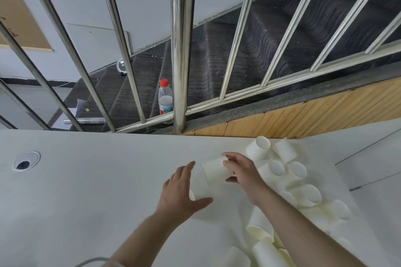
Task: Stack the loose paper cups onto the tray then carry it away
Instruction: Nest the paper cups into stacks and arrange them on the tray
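Both hands meet over the middle of the white table (86, 191). My left hand (180, 191) grips a white paper cup (198, 182) lying on its side. My right hand (243, 175) holds a second white cup (214, 170) whose end sits inside the first one. Several loose white paper cups (303, 193) lie scattered to the right of my right arm, some upright, some tipped over. More cups (262, 247) lie at the lower right. No tray can be made out among them.
A steel railing (180, 50) stands just past the table's far edge, with dark stairs beyond. A red-capped water bottle (165, 99) stands behind the railing. A round cable hole (26, 161) sits in the table at the left. A cable (93, 260) lies at the bottom edge.
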